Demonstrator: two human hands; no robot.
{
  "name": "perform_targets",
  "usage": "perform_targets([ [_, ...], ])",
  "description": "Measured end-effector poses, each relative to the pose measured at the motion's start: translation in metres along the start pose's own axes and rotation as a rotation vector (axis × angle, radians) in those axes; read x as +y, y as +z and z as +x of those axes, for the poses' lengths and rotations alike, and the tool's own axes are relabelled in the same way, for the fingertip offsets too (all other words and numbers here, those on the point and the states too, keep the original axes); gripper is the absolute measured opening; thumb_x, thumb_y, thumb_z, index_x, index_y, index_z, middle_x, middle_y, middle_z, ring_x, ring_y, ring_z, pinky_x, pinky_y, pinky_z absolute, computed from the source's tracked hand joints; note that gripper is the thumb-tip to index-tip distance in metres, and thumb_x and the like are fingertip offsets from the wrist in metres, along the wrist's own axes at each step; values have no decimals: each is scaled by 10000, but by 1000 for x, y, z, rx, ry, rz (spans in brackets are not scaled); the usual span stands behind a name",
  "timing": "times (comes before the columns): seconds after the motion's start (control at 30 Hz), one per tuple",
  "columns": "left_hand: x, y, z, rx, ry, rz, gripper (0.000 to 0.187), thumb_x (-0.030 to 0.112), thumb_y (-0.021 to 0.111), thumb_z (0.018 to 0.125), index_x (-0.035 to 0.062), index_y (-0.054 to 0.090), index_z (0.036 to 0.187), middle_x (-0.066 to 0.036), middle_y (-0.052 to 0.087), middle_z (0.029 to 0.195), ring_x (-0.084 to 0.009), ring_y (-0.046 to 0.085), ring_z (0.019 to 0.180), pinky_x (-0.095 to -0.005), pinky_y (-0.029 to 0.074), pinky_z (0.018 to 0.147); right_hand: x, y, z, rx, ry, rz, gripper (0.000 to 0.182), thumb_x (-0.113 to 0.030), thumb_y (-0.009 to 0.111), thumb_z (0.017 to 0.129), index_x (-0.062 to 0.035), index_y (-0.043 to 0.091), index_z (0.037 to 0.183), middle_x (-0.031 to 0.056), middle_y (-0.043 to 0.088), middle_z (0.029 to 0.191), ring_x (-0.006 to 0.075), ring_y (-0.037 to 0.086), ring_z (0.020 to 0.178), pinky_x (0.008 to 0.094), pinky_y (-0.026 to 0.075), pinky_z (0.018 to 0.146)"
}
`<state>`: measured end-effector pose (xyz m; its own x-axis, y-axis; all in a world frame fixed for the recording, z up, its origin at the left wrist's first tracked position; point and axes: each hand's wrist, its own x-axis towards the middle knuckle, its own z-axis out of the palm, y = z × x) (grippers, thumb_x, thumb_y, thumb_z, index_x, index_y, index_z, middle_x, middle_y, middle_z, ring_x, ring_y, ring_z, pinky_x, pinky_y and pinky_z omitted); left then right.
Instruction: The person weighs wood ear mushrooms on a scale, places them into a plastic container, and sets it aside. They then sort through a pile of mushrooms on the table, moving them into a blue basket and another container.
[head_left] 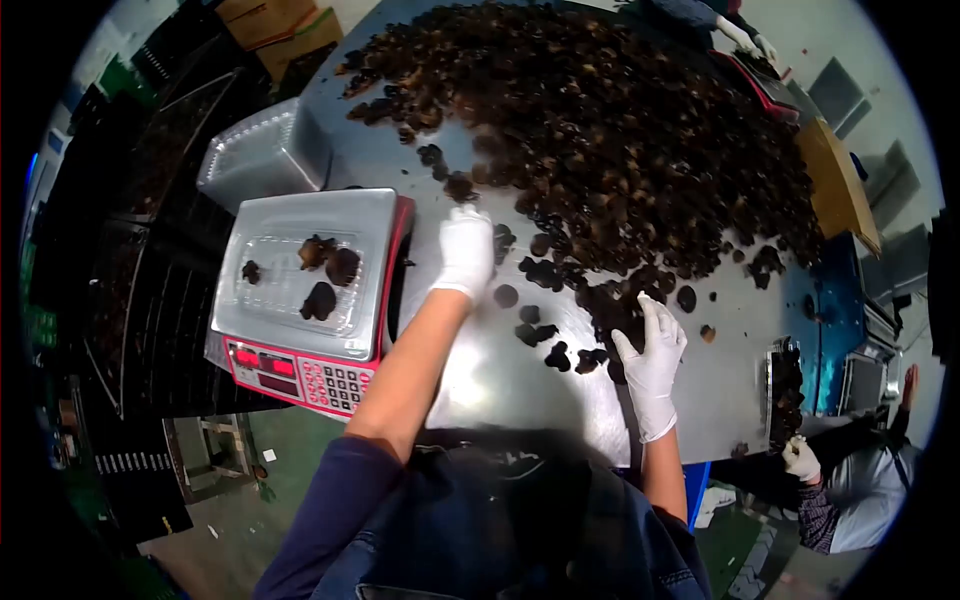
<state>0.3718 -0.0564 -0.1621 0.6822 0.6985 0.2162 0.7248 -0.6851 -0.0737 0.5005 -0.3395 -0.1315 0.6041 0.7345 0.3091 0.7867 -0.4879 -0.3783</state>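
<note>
My left hand (467, 247), in a white glove, reaches over the metal table (490, 390) just right of the scale. Its fingers are bent close to a dark mushroom-like piece (459, 187); whether they hold it I cannot tell. My right hand (652, 358), gloved too, has thumb and fingers apart at the lower edge of the big dark pile (620, 130). Several loose dark pieces lie between my hands. On the red scale (300, 370) rests a clear plastic tray (275, 300) with several dark pieces in it.
Stacked clear trays (268, 155) stand behind the scale. At the right edge, a co-worker's gloved hand (800, 459) touches a filled tray (785, 395). Another person's gloved hands (745, 38) are by a second red scale (765, 90) at the top right. Cardboard (838, 185) borders the pile.
</note>
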Motion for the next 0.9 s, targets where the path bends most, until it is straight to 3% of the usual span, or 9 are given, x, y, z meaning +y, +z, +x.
perform_targets([
  [0.13,-13,-18,-8,85,-78,-118,78,60,570,784,72,647,776,-127,654,803,-308,660,738,-418,543,669,28,-39,-22,120,4,44,438,-88,759,726,-53,635,1145,142,631,1162,337,587,1107,425,451,959],
  [0.27,2,-69,-36,236,-127,-213,95,47,585,802,54,651,870,-139,647,816,-294,654,799,-398,533,694,69,-73,-63,125,83,-25,385,-38,755,724,-50,663,1098,148,664,1070,338,628,1021,418,497,908],
  [0.33,28,-105,-72,146,237,-373,141,91,621,807,86,674,938,-102,655,871,-268,651,862,-378,526,729,83,-85,-77,115,217,15,313,-24,738,773,-53,686,1080,139,677,1036,306,649,979,383,508,878],
  [0.37,59,-114,-85,-231,258,-502,230,146,668,764,143,697,992,-41,658,920,-234,650,894,-411,515,783,82,-87,-77,106,271,64,311,-27,736,780,-57,689,1086,139,680,1037,302,651,975,383,509,874],
  [0.4,80,-110,-121,-61,440,-706,233,223,689,757,188,714,986,8,667,942,-213,648,930,-487,484,855,81,-90,-72,99,324,115,309,-30,733,788,-61,691,1092,139,682,1039,299,653,972,382,510,869],
  [0.47,108,-129,-148,-453,825,-646,265,278,676,771,155,716,1002,-4,674,990,-202,646,970,-574,432,937,58,-84,-55,98,257,116,322,-46,729,790,-63,689,1110,140,684,1049,304,652,973,384,509,870],
  [0.63,114,-73,-80,-23,577,-356,826,273,799,652,18,487,1373,-160,519,1383,-312,503,1222,-378,413,1014,12,-33,-16,-29,87,87,639,-218,794,723,-76,570,1305,183,524,1358,358,470,1284,428,389,1059],
  [0.7,113,-61,-48,-260,614,-203,590,150,761,645,76,615,1212,-109,573,1220,-286,507,1168,-348,415,964,19,-11,-19,-104,120,35,693,-324,803,720,-95,554,1324,179,460,1432,362,372,1369,469,327,1091],
  [0.9,96,-46,-38,137,486,-618,315,12,648,661,46,648,974,-125,589,1104,-310,534,1074,-393,439,897,41,-15,-41,13,146,194,512,-174,818,721,-46,635,1182,179,565,1306,364,517,1243,421,430,1041],
])
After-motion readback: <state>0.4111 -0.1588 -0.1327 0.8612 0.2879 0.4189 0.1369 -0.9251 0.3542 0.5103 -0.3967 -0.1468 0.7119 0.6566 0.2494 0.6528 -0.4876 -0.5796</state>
